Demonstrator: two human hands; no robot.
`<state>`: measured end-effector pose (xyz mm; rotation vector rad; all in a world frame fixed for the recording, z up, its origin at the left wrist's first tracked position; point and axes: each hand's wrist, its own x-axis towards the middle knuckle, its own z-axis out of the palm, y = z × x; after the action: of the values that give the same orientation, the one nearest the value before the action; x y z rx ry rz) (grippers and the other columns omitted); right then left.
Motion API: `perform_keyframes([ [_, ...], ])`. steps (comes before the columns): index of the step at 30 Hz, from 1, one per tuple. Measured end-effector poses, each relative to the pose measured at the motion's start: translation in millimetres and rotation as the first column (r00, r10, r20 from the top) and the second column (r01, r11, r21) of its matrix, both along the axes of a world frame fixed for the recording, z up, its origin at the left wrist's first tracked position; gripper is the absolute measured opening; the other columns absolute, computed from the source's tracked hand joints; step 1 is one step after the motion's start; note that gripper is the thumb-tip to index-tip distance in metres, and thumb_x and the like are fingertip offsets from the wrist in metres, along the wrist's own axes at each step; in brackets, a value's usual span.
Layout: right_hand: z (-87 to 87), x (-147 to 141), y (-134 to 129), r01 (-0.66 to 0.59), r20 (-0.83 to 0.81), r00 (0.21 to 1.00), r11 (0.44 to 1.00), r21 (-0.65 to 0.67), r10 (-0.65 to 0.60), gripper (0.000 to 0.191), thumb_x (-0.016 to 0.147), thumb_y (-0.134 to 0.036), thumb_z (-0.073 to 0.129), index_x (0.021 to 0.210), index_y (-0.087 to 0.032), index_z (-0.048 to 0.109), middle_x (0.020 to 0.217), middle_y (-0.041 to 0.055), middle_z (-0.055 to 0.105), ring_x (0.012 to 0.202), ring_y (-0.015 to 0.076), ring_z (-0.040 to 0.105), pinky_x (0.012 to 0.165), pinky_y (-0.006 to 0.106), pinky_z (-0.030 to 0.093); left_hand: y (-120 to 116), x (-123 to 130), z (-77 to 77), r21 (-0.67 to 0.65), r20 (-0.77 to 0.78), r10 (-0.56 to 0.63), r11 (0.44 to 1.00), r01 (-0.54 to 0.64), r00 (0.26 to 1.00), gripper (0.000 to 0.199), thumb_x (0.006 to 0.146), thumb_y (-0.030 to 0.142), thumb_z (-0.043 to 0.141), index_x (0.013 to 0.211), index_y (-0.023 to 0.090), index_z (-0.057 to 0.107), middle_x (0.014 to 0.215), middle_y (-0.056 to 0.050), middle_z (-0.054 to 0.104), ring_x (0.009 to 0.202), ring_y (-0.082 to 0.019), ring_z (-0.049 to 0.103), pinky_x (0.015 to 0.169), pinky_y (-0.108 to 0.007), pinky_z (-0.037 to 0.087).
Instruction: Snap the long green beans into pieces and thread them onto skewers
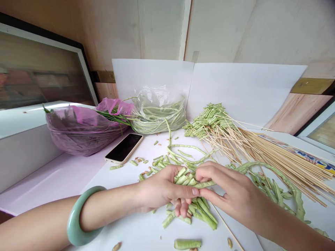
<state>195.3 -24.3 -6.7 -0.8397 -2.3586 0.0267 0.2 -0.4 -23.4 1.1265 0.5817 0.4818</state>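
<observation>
My left hand, with a pale green jade bangle on its wrist, reaches in from the left. My right hand meets it over the middle of the white table. Both hands pinch a long green yardlong bean, whose length trails off to the right across the table. Fingers partly hide a heap of cut bean pieces below them. More pieces and a tangle of long beans lie just beyond my hands.
A fan of bamboo skewers lies at the right, its far ends threaded with bean pieces. Behind stand a clear bag of beans and a purple bag. A phone lies to the left. White boards stand behind.
</observation>
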Motion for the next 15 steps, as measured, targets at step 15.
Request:
perform_keyframes([
  [15, 3.6, -12.5, -5.4, 0.079, 0.078, 0.993, 0.992, 0.101, -0.087, 0.026, 0.089, -0.012, 0.041, 0.068, -0.019, 0.054, 0.056, -0.0033, 0.047, 0.047, 0.0108, 0.046, 0.046, 0.023, 0.033, -4.9, 3.8, -6.6, -0.017, 0.276, 0.09, 0.996, -0.089, 0.957, 0.031, 0.076, 0.033, 0.075, 0.075, 0.016, 0.049, 0.058, 0.003, 0.057, 0.041, -0.004, 0.047, 0.039, -0.015, 0.029],
])
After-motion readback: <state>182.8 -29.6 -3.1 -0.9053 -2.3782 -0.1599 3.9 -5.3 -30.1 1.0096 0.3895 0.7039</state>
